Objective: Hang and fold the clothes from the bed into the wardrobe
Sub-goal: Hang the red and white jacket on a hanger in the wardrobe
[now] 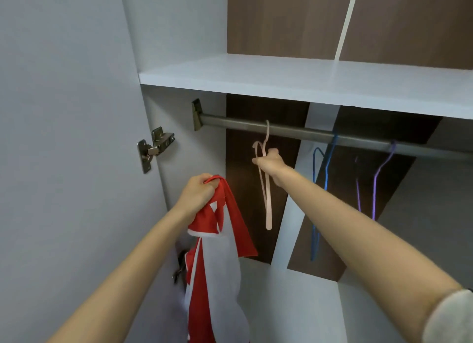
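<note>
Left hand (197, 191) clutches the red-and-white garment (217, 253); right hand (270, 163) grips the pink hanger (268, 214) near the left end of the rail (294, 131) — nothing hung yet.

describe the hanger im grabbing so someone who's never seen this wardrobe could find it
Look under the white shelf to the dark metal wardrobe rail. The leftmost of three hangers there, gripped by the right hand, is the pale pink hanger. To its right hang a blue hanger and a purple hanger; only this one is pink.
</note>
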{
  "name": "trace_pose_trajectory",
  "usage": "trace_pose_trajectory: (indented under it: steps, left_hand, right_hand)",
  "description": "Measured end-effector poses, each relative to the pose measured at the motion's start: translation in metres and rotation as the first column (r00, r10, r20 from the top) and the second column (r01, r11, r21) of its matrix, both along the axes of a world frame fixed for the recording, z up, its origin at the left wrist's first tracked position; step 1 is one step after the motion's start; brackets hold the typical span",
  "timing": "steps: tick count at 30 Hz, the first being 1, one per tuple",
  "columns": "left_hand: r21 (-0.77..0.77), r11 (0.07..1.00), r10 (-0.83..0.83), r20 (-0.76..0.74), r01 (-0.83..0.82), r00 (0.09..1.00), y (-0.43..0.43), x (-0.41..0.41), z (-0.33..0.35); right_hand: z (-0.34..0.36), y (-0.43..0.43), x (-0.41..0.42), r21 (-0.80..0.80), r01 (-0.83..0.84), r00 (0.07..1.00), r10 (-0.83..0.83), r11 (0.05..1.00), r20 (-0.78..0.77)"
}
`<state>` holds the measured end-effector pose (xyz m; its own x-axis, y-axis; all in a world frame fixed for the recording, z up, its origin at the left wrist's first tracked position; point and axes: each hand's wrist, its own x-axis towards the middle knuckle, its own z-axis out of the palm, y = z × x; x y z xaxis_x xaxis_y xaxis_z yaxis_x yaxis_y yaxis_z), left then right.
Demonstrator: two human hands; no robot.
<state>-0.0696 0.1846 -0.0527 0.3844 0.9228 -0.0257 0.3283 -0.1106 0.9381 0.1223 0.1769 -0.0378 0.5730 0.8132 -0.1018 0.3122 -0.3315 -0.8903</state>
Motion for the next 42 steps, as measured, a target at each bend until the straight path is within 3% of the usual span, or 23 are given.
trace_pose_trajectory:
  steps: [5,12,15,18,24,33,37,42]
  left_hand:
    - [-0.003,1.0,0.017,0.001,-0.017,1.0,0.031,0.011,0.0]
    - [-0.02,0.999,0.032,-0.003,-0.032,0.999,0.037,0.013,-0.006]
    - [-0.026,0.999,0.032,0.014,-0.032,0.999,0.027,0.011,-0.01]
    - [-0.03,0.999,0.02,0.052,-0.018,0.998,0.012,0.007,-0.012]
    - [-0.023,0.999,-0.029,0.05,0.031,0.998,-0.031,-0.001,-0.029]
    - [-0.158,0.986,-0.037,0.077,0.049,0.996,-0.107,-0.03,-0.04]
    - [-0.067,0.992,-0.103,0.067,0.107,0.992,-0.152,-0.039,-0.037]
    - [0.097,0.972,-0.216,0.028,0.213,0.976,-0.223,-0.063,-0.028]
  right_hand:
    - [-0.012,0.043,0.015,0.027,0.087,0.984,-0.082,0.996,-0.158]
    - [-0.006,0.034,0.022,0.231,0.168,0.986,-0.164,0.958,-0.037]
    - [-0.004,0.01,0.021,0.239,0.131,0.99,-0.138,0.962,0.01]
    - [0.002,-0.031,0.013,0.194,0.103,0.986,-0.126,0.975,0.107]
    - [0.011,-0.153,-0.029,0.196,0.101,0.991,-0.116,0.975,0.063]
    - [0.0,-0.328,-0.099,0.102,0.265,0.95,-0.277,0.959,0.145]
    - [-0.007,-0.391,-0.122,0.02,0.366,0.915,-0.363,0.931,0.174]
    - [-0.013,-0.466,-0.161,0.056,0.468,0.872,-0.471,0.882,0.135]
